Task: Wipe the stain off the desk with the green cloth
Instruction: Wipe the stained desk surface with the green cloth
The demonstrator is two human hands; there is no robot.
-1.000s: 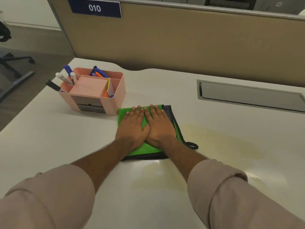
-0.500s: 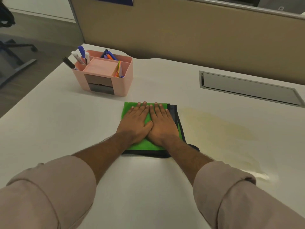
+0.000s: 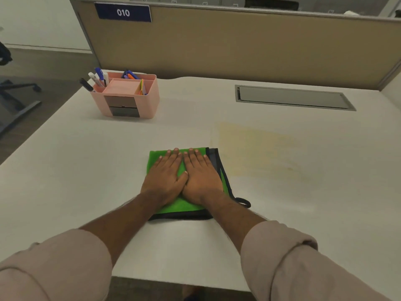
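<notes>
A folded green cloth (image 3: 156, 162) with a dark trim and a hanging loop lies on the white desk (image 3: 65, 170), near its front edge. My left hand (image 3: 165, 178) and my right hand (image 3: 202, 175) rest flat on top of it side by side, thumbs touching, fingers straight and pointing away from me. Neither hand curls around the cloth. A faint yellowish stain (image 3: 271, 153) spreads over the desk just right of the cloth and further back. The cloth's right edge lies at the stain's left border.
A pink desk organiser (image 3: 128, 105) with pens stands at the back left. A grey metal cable flap (image 3: 293, 97) is set into the desk at the back right. A tan partition (image 3: 238, 44) closes the far side. An office chair base (image 3: 17, 94) stands on the floor at left.
Both hands have slid the cloth toward me, from right beside the pink organiser to near the desk's front edge. The hands stay flat on it.
</notes>
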